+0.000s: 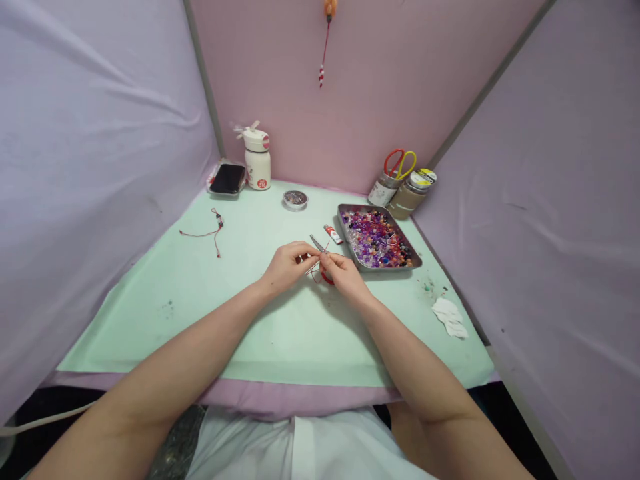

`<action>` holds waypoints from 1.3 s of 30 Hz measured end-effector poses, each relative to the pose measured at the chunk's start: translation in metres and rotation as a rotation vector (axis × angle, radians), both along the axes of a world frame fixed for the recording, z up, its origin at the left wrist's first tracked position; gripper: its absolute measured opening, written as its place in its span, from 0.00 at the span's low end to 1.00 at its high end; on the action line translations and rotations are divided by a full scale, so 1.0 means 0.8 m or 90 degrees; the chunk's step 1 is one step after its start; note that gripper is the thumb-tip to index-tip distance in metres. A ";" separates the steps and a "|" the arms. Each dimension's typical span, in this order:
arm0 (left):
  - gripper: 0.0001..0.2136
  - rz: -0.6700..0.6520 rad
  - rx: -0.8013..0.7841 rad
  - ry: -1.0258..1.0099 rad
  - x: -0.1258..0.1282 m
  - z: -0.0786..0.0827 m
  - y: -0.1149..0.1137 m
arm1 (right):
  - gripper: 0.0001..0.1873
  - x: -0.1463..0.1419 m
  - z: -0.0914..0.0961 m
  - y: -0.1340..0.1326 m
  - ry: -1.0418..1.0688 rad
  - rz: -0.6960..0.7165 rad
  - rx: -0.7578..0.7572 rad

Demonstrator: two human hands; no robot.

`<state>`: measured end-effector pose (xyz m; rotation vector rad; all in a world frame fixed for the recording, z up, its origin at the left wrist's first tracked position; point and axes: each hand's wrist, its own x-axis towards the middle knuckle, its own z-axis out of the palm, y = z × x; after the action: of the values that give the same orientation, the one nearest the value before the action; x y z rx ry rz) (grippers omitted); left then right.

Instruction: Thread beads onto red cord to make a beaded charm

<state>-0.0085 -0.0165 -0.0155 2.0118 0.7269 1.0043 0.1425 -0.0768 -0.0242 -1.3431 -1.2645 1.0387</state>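
My left hand (293,261) and my right hand (343,272) meet at the middle of the table, fingertips pinched close together. Between them runs a thin red cord (315,275), one end of which sticks up above the fingers. A pair of scissors shows at the same spot, its steel blade (317,244) pointing away to the left and its red handle (327,277) partly covered by my right hand. Whether the scissors are touched or just lie beneath is unclear. Any small bead at the fingertips is too small to make out.
Right of my hands stands a metal tray (387,271) of mixed beads, with a red-and-white tube (333,234) beside it. Behind are a small round dish (295,200), a bottle (258,163), a phone (228,179) and jars (407,199). A corded piece (219,223) lies left; crumpled tissue (449,317) right.
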 end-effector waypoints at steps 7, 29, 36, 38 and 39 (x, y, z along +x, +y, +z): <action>0.08 -0.010 -0.088 -0.001 0.002 -0.001 -0.001 | 0.15 0.001 -0.002 0.003 0.106 -0.045 0.047; 0.11 -0.074 -0.380 -0.005 -0.001 -0.003 0.004 | 0.16 0.027 0.019 0.006 0.347 -0.160 0.185; 0.09 -0.091 -0.404 0.030 0.000 0.008 -0.002 | 0.16 0.029 0.027 0.003 0.281 -0.213 0.251; 0.08 -0.096 -0.411 0.035 0.000 0.009 -0.003 | 0.15 0.030 0.028 0.003 0.284 -0.212 0.268; 0.08 -0.098 -0.413 0.038 0.000 0.009 -0.003 | 0.15 0.030 0.028 0.002 0.285 -0.210 0.274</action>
<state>-0.0085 -0.0193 -0.0083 1.5018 0.7922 0.5239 0.1668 -0.0748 -0.0021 -0.8847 -0.8320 0.7259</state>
